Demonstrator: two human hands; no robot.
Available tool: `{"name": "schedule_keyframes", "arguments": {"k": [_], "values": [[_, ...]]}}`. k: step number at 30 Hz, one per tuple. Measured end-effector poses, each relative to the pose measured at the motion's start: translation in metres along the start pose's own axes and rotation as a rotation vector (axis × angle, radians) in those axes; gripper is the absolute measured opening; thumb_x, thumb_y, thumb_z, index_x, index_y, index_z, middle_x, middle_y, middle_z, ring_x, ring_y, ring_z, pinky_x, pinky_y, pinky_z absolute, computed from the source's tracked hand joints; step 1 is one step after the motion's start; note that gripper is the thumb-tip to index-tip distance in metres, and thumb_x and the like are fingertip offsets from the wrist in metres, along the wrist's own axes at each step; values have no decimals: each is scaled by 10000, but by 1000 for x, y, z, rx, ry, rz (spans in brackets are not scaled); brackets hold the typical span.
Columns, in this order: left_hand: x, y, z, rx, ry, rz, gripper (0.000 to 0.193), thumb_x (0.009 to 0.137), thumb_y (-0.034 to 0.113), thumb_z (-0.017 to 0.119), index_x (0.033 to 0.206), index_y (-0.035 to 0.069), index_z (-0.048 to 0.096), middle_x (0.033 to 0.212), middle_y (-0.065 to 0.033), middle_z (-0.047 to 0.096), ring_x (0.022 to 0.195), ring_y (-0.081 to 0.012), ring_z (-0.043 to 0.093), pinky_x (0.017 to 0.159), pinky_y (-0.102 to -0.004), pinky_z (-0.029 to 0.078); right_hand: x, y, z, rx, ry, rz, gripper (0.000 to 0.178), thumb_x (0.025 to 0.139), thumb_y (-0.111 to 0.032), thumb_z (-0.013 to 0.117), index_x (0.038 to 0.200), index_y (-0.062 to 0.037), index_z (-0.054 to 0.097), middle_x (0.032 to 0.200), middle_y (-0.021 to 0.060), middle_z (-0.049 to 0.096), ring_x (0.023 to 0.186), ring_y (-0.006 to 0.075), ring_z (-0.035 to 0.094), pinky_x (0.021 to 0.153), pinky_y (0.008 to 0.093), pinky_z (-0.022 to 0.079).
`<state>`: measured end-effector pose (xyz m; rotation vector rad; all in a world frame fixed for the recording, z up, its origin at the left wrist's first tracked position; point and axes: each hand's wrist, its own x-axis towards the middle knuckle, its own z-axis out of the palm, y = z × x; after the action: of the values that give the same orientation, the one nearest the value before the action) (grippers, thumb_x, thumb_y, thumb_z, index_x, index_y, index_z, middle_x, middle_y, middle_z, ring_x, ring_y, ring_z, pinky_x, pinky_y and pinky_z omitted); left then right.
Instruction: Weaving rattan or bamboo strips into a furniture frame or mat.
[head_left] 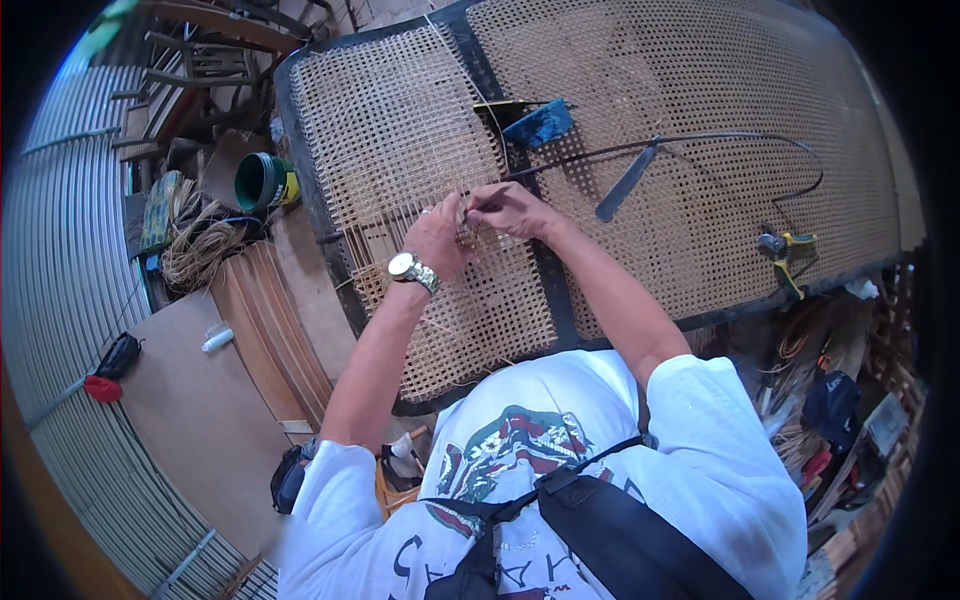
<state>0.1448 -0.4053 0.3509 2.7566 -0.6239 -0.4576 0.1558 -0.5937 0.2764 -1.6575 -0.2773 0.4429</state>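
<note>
A woven cane panel (390,130) in a black frame lies before me, with a gap of loose parallel strands (375,250) left of my hands. My left hand (437,243), with a watch on its wrist, rests on the weave, fingers curled and closed at the gap's right end. Beside it my right hand (508,210) is closed in a pinch, thumb against fingers; a thin cane strand seems to be in it, though the fingertips mostly hide it. A long pale strand (465,62) runs over the weave from the far edge toward my hands.
On the larger right-hand cane section (690,90) lie a flat blade (628,182), a long bent dark rod (700,138), yellow-handled cutters (785,260) and a blue object (540,122). A green bucket (265,182) and bundled cane (200,250) stand at left, near planks (265,320).
</note>
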Motion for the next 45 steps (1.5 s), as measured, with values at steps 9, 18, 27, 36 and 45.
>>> {"name": "schedule_keyframes", "arguments": {"k": [9, 18, 27, 36, 45], "values": [[13, -24, -17, -114, -298, 59, 772, 642, 248, 943, 1260, 64, 519, 941, -103, 703, 868, -297, 696, 765, -392, 557, -12, 8, 6, 50, 19, -235, 203, 887, -172, 778, 893, -15, 650, 829, 63, 674, 789, 153, 611, 743, 317, 504], [-79, -62, -54, 190, 710, -144, 560, 799, 274, 851, 1235, 30, 598, 1095, -179, 652, 1018, -370, 635, 890, -457, 518, -15, -6, 13, 427, 139, 86, 210, 947, -221, 737, 1057, -43, 725, 971, 67, 738, 917, 123, 688, 813, 290, 549], [-127, -97, -46, -91, 276, -648, 445, 831, 375, 818, 1127, 74, 676, 1043, -179, 635, 935, -352, 627, 847, -437, 512, -12, -33, 36, 182, 133, 89, 172, 962, -205, 713, 1037, -51, 734, 923, 46, 744, 876, 111, 690, 785, 282, 550], [-122, -96, -30, -59, 633, -263, 274, 789, 206, 844, 999, 109, 697, 1117, -129, 608, 1043, -322, 593, 889, -437, 487, -7, -35, 49, 43, 110, 105, 182, 976, -211, 696, 1038, -41, 706, 916, 47, 735, 841, 100, 666, 771, 269, 528], [-100, -80, -46, 5, 470, -111, 311, 813, 183, 777, 1107, 139, 683, 1245, -95, 600, 1168, -299, 555, 949, -456, 422, 5, -33, 37, -16, -36, 30, 141, 953, -141, 719, 989, -13, 670, 884, 36, 712, 813, 87, 631, 742, 261, 514]]}}
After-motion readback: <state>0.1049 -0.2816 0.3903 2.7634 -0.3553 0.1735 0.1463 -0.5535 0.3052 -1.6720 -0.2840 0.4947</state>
